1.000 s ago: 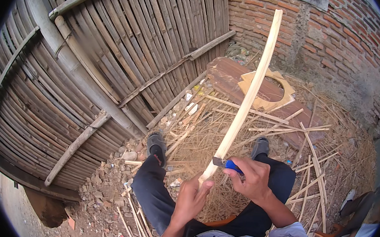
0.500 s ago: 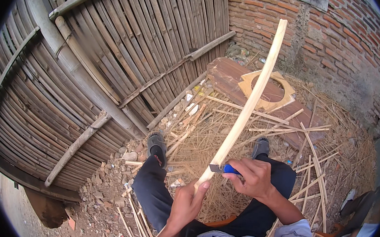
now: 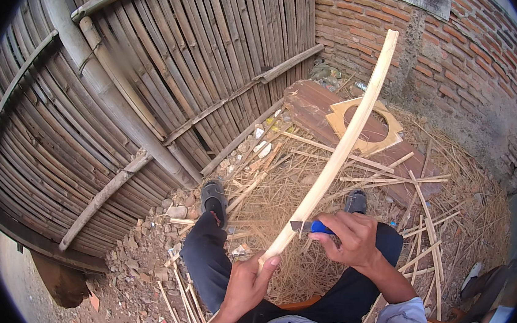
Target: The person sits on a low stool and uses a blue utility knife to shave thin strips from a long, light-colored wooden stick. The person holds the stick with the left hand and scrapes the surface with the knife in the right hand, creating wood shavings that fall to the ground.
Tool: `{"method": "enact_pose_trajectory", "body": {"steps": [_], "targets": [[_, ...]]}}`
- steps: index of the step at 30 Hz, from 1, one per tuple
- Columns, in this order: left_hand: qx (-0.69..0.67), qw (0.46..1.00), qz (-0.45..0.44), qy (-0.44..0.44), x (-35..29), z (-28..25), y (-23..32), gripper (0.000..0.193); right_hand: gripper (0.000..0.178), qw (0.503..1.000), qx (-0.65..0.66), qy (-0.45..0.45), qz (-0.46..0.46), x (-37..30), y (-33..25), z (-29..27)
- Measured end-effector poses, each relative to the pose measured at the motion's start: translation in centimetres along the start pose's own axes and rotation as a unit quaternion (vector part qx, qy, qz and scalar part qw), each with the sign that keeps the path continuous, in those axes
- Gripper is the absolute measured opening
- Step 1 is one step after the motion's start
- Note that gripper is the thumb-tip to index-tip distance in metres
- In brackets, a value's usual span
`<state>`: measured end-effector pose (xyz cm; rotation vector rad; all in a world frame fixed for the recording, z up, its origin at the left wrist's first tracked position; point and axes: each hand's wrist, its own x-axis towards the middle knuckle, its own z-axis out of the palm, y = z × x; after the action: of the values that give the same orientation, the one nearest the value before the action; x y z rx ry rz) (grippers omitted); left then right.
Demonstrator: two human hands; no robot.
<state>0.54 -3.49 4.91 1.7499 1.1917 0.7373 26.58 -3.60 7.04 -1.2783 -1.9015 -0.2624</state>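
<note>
A long pale wooden strip (image 3: 344, 147) slants up and away from my lap, its far end raised in front of the brick wall. My left hand (image 3: 250, 285) is closed around its near end, thumb lying along the wood. In my right hand (image 3: 355, 241) is a small knife with a blue handle (image 3: 321, 228), gripped between thumb and curled fingers. The short dark blade (image 3: 300, 226) points left and meets the right side of the strip, a little beyond my left hand. Part of the handle is hidden by my fingers.
A brown board (image 3: 313, 101) lies ahead, bearing a pale frame with a round hole (image 3: 334, 120). Cut strips (image 3: 431, 223) and shavings litter the ground. A bamboo wall (image 3: 175, 62) rises at left, a brick wall (image 3: 464, 62) behind. Another person's leg (image 3: 481, 282) shows at right.
The knife and my right hand have shifted slightly right and farther up the strip. My left hand still grips the near end, slightly lower, and the strip's far end has swung a little right.
</note>
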Motion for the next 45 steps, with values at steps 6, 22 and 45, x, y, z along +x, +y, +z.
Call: {"method": "enact_pose_trajectory", "body": {"steps": [6,22,45], "targets": [[0.007,0.999,-0.036,-0.038,-2.3,-0.7,-1.6,0.042,0.033,0.969,-0.026,0.182,0.167,2.4,6.2,-2.3],[-0.006,1.000,-0.004,0.017,-0.4,0.2,-0.9,0.033,0.030,0.994,0.094,-0.048,0.038,-2.1,-1.6,2.5],[0.041,0.998,0.008,0.046,0.4,1.3,1.1,0.034,0.029,0.997,0.050,0.020,0.047,-2.4,-1.5,3.2]]}}
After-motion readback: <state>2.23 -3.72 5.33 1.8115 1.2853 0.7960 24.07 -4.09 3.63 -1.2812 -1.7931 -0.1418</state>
